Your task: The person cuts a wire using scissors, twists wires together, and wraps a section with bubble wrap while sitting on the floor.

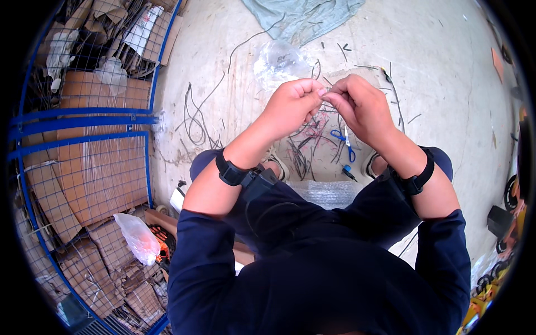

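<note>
My left hand (297, 104) and my right hand (360, 106) meet above the floor, fingertips pinched close on a small, thin piece (326, 91), perhaps a wire end, too small to make out clearly. Below them lie cut black wires (302, 163) and pink scraps (306, 133). Blue-handled scissors (350, 152) lie beneath my right hand, with a small blue-and-black tool (347, 171) nearer my knees. A crumpled clear plastic bag (274, 64) is just beyond my hands.
A blue wire cage (148, 173) of flattened cardboard stands at left, a pink-tinged plastic bag (137, 237) beside it. A grey-blue cloth (301, 17) and loose cable (195, 117) lie ahead. Bubble wrap (318, 194) lies between my legs; black-and-yellow items (486, 293) line the right.
</note>
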Demonstrator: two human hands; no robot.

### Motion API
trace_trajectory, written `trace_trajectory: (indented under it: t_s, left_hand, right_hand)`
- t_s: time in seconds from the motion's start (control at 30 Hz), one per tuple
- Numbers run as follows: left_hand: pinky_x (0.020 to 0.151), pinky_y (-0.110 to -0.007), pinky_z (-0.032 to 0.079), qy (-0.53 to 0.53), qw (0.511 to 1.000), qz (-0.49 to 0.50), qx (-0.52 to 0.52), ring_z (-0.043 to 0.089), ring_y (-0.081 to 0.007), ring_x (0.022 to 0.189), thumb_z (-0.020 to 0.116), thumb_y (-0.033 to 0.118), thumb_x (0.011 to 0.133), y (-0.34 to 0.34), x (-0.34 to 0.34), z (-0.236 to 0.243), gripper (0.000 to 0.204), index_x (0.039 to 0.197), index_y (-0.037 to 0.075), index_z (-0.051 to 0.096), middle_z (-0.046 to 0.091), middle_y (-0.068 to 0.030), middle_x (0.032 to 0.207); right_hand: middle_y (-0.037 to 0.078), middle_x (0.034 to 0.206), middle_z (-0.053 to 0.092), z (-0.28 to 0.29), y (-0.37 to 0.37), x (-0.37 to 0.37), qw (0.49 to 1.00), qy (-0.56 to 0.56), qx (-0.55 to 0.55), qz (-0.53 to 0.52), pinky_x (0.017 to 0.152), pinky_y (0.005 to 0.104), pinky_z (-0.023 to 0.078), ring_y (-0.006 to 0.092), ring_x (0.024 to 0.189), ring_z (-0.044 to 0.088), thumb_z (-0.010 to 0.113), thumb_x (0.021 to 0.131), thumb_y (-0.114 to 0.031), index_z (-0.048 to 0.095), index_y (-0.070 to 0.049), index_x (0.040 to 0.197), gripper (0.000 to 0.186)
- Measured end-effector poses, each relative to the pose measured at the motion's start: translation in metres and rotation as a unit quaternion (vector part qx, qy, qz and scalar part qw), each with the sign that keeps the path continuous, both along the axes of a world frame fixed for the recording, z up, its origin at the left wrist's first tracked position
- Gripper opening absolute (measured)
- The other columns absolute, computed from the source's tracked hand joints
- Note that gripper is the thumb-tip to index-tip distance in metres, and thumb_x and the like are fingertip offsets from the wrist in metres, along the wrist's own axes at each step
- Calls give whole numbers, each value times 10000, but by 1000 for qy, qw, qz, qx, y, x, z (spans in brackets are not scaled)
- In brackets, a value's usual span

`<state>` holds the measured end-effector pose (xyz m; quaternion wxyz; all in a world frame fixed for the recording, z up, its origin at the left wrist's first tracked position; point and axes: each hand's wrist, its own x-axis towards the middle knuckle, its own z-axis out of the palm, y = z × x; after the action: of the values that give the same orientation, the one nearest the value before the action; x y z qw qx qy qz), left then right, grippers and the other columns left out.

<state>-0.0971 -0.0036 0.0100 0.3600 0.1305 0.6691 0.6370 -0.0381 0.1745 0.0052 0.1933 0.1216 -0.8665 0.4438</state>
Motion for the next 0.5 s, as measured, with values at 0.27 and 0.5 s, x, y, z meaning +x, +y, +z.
trace_trajectory:
  t_s: [0.27, 0.5]
  left_hand:
    - [528, -226, 388, -88, 990, -72, 87, 455, -77, 558, 528, 171, 972, -11, -6, -3, 192, 1012, 5, 615, 517, 15, 669]
    - [566, -213, 423, -89, 986, -111, 87, 518, -83, 593, 586, 161, 940, -9, -4, 8, 175, 1018, 9, 626, 576, -6, 711]
  right_hand:
    - [-19, 725, 599, -5, -4, -4, 914, -240, -322, 50, 580, 233, 443, 50, 665, 529, 667, 915, -216, 606, -23, 858, 210]
    - [23, 783, 641, 6, 15, -7, 901, -315, -273, 125, 641, 230, 466, 63, 721, 562, 654, 919, -205, 633, 1, 886, 209]
